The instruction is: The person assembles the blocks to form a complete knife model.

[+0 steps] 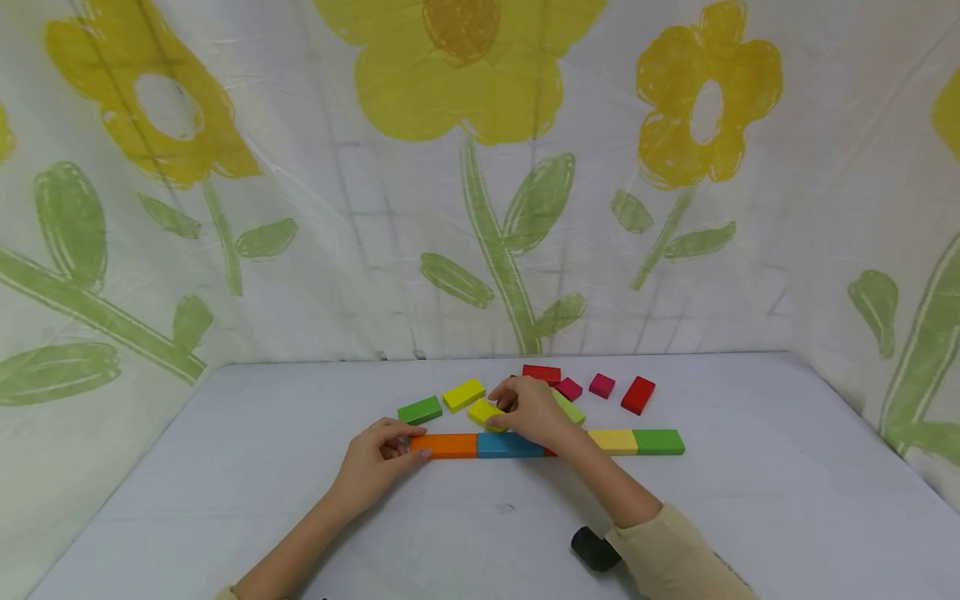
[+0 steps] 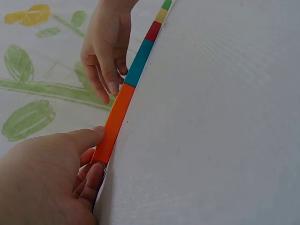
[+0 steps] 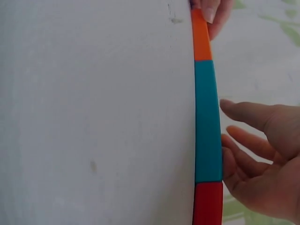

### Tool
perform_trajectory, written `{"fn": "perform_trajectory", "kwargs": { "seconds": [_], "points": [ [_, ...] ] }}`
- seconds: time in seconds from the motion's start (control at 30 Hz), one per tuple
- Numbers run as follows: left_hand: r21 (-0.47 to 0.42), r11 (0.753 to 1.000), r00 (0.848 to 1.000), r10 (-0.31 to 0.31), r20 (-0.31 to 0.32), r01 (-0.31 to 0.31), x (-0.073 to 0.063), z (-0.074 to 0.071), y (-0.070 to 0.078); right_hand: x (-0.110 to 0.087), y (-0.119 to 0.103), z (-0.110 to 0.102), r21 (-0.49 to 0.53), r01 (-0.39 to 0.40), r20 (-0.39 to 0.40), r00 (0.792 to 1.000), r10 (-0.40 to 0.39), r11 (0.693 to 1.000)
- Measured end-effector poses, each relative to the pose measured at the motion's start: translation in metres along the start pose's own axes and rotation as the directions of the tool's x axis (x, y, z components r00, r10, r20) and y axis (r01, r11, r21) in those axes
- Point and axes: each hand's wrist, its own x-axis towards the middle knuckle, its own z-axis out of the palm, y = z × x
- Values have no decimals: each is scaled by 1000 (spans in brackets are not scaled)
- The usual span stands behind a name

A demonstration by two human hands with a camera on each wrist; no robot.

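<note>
A straight row of coloured wooden blocks runs across the table. From the left it shows an orange block [image 1: 448, 446], a blue block [image 1: 510, 445], a red block [image 3: 208, 202], a pale yellow block [image 1: 615, 442] and a green block [image 1: 660, 442]. My left hand [image 1: 375, 458] pinches the orange block's outer end between thumb and fingers. Just behind the blue block, my right hand [image 1: 534, 408] reaches over a loose yellow block [image 1: 483, 411]. Its thumb and fingers stand apart with nothing between them in the right wrist view. In the head view, the right forearm hides most of the red block.
Behind the row lie a green block [image 1: 420, 410], another yellow block [image 1: 463, 394], a light green block [image 1: 570, 408], two small crimson blocks [image 1: 602, 385] and red blocks [image 1: 638, 395]. A black cylinder [image 1: 595, 549] lies by the right sleeve. A flower-printed curtain [image 1: 337, 275] hangs behind the table.
</note>
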Motion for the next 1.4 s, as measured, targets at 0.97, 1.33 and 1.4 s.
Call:
{"fn": "perform_trajectory", "kwargs": {
  "seconds": [0.97, 1.33, 1.4],
  "points": [
    [10, 1000, 1000, -1, -5, 1, 0, 2, -3, 6, -3, 13, -73, -19, 41, 999, 23, 997],
    [8, 1000, 1000, 8, -9, -8, 0, 1, -2, 5, -9, 1, -23, 16, 50, 999, -14, 1000],
    [4, 1000, 1000, 9, -9, -9, 1, 0, -2, 5, -10, -2, -15, 24, 54, 998, -23, 1000]
  ]
}}
